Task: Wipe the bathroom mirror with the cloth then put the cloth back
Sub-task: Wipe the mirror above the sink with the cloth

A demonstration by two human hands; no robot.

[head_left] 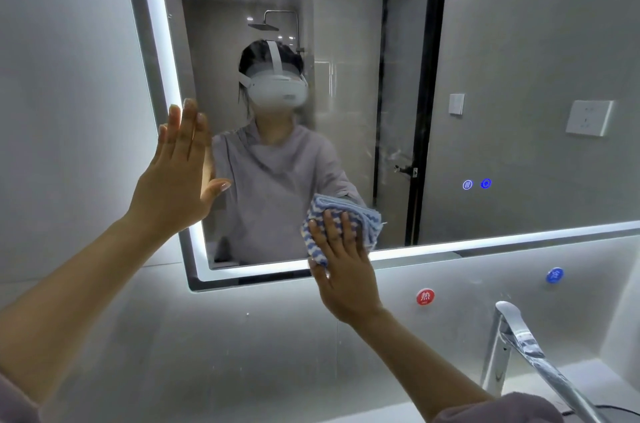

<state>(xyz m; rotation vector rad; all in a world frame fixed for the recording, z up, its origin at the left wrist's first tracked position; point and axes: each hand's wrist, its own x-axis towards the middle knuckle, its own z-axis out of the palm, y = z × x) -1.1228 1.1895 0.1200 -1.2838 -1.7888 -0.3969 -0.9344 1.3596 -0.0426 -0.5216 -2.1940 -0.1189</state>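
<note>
A large bathroom mirror (502, 59) with a lit white border fills the upper part of the head view. My right hand (341, 270) presses a blue-and-white striped cloth (317, 242) flat against the glass near the mirror's bottom edge, fingers straight and spread over it. The cloth's reflection shows just above it. My left hand (176, 173) lies flat against the mirror's left edge, fingers straight and pointing up, holding nothing.
A chrome faucet (526, 350) stands at the lower right above a white basin. Red (425, 297) and blue (554, 275) round stickers sit on the wall under the mirror. Two blue touch icons (477, 184) glow on the glass. Grey tiled wall (62, 111) lies to the left.
</note>
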